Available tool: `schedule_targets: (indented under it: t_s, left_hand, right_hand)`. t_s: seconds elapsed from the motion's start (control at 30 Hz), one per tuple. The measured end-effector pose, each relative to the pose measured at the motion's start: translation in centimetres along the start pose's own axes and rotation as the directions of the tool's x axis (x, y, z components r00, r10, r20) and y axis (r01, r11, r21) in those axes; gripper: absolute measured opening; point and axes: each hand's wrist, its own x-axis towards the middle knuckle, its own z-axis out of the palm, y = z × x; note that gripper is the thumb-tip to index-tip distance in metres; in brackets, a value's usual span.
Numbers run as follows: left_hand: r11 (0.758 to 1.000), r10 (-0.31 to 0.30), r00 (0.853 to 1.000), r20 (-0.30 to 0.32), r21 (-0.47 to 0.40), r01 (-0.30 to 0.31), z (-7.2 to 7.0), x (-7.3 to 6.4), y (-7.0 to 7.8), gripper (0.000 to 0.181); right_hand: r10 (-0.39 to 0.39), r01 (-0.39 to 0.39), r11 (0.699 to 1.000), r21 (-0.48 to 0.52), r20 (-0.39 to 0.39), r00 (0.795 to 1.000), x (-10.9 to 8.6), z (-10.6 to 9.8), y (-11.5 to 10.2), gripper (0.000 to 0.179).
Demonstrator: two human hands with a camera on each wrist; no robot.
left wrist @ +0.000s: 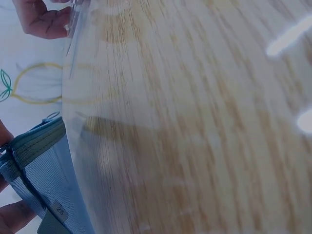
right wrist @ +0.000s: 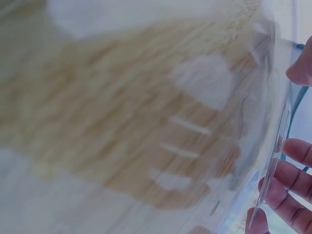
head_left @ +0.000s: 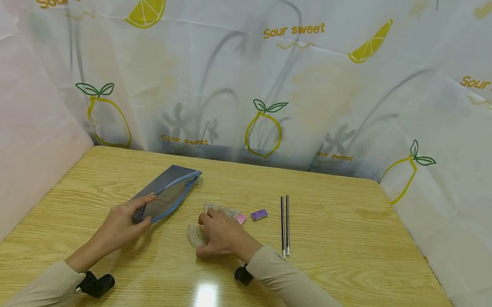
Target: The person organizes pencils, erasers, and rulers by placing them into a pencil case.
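Observation:
A blue-grey mesh zip pouch (head_left: 163, 200) lies slanted on the left, its zip side partly parted. My left hand (head_left: 122, 220) grips the pouch's near end, thumb below and fingers on top; the left wrist view shows the pouch (left wrist: 53, 180) with a "25" tag. Farther right, my right hand (head_left: 225, 234) reaches down over a clear protractor (head_left: 194, 235), partly covering it. Its fingertips touch a clear plastic edge (right wrist: 273, 170) in the right wrist view, the thumb lying apart from them. A clear ruler or set square (head_left: 221, 208) and a pink eraser (head_left: 241, 219) lie just beyond that hand.
A purple eraser (head_left: 259, 215) lies right of the pink one. Two dark pencils (head_left: 286, 224) rest side by side farther right on the wood-grain table (head_left: 351, 267). A lemon-print cloth (head_left: 308, 89) hangs round the back and sides.

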Motion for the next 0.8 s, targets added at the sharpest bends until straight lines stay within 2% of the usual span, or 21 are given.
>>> schedule_targets:
  t_s: [0.3,0.53,0.8]
  left_hand:
    - [1.000,0.005,1.000,-0.018,-0.010,-0.005,-0.03,-0.08,0.13,0.052]
    - [1.000,0.018,0.999,-0.038,-0.011,-0.018,-0.10,-0.25,0.24,0.053]
    - [1.000,-0.018,0.999,-0.029,-0.006,0.018,-0.17,-0.26,0.52,0.056]
  right_hand:
    - [-0.024,0.023,0.999,-0.027,-0.035,0.999,-0.37,-0.08,0.10,0.052]
    - [-0.040,0.040,0.999,-0.009,-0.058,0.998,-0.56,-0.34,0.19,0.049]
    - [-0.033,0.037,0.998,0.043,-0.092,0.995,-0.66,-0.66,0.44,0.046]
